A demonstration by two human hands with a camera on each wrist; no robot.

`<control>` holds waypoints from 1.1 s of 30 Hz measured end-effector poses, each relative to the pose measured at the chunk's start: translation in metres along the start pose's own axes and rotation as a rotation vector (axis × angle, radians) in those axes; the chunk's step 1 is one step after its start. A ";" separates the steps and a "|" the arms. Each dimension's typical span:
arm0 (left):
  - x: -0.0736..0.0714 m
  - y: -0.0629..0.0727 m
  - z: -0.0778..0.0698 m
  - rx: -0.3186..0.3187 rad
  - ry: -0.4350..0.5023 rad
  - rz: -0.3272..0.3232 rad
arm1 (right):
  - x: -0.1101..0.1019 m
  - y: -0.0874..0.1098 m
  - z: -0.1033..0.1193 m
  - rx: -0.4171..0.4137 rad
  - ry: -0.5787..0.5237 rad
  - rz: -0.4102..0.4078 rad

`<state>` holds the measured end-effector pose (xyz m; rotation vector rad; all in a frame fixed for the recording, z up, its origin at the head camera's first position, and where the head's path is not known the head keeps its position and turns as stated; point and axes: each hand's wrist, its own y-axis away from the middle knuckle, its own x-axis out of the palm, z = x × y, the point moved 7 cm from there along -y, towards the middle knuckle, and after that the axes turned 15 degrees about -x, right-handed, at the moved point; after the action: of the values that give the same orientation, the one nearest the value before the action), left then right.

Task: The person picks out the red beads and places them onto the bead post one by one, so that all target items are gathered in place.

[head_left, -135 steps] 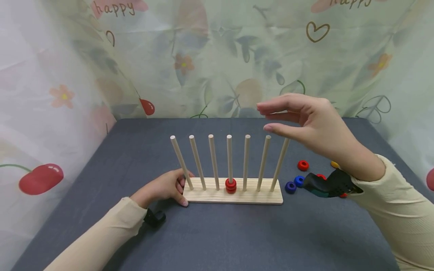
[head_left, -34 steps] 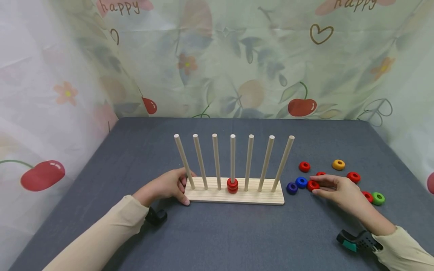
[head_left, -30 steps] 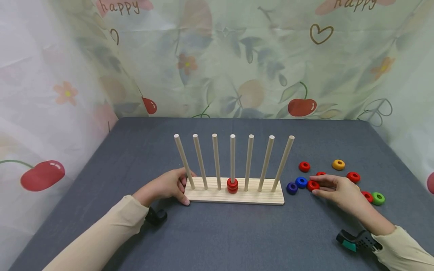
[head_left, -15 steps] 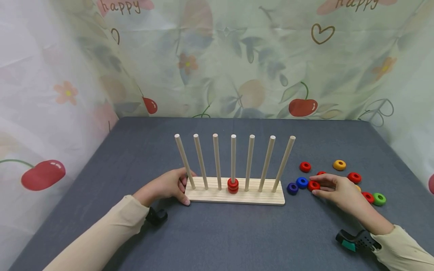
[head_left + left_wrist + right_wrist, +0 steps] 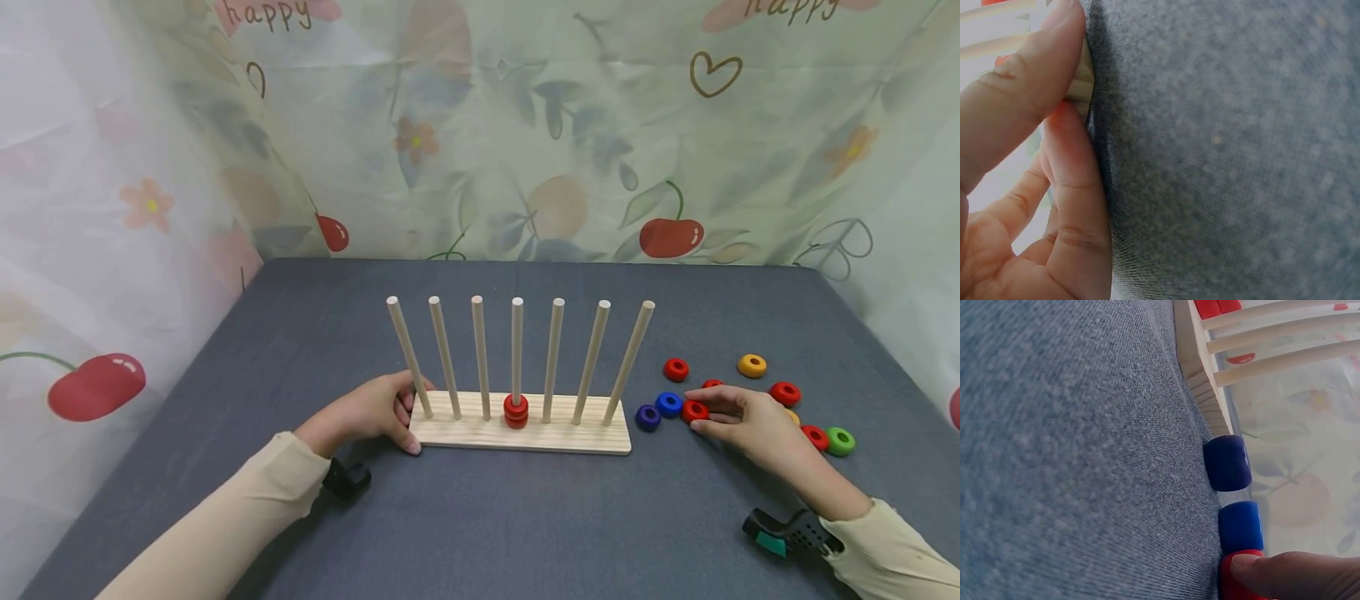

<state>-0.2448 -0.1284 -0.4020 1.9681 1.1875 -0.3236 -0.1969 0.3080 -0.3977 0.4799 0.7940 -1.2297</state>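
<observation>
A pale wooden base (image 5: 465, 433) carries a row of several upright pegs (image 5: 551, 358). Two red rings (image 5: 515, 412) are stacked at the foot of its middle peg. My left hand (image 5: 371, 414) grips the base's left end, thumb at the front corner; the left wrist view shows thumb and finger pinching the wood (image 5: 1082, 87). Right of the base, my right hand (image 5: 757, 425) pinches a red ring (image 5: 694, 412) lying on the cloth between thumb and fingers. A bright blue ring (image 5: 669, 405) sits right beside it, and a dark blue ring (image 5: 648, 418) lies nearer the base.
Around the right hand lie more rings: a red ring (image 5: 676, 370) and a yellow ring (image 5: 752, 366) behind, another red ring (image 5: 785, 393) to the right, and a green ring (image 5: 841, 442) at the far right. Dark grey cloth (image 5: 480, 517) covers the table; a printed curtain (image 5: 480, 133) encloses it.
From above the pegs at the right, my right hand has come down to the rings and taken hold of a red one. Over the last second both hands stay still.
</observation>
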 end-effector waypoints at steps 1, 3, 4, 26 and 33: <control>0.000 0.000 0.000 0.001 0.001 0.000 | 0.000 0.000 0.000 -0.001 0.002 0.000; 0.000 0.000 -0.001 0.003 0.001 0.000 | -0.001 0.000 0.001 -0.003 0.008 0.002; 0.000 0.001 -0.001 0.005 0.002 0.001 | -0.001 0.000 0.001 -0.004 0.015 0.003; 0.000 0.000 -0.001 0.012 0.009 0.012 | -0.011 0.002 0.010 0.022 0.051 -0.003; 0.000 0.000 -0.001 0.009 0.012 0.013 | -0.019 0.005 0.017 -0.007 0.102 -0.024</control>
<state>-0.2448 -0.1276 -0.4010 1.9875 1.1826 -0.3115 -0.1898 0.3094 -0.3724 0.5322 0.8928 -1.2313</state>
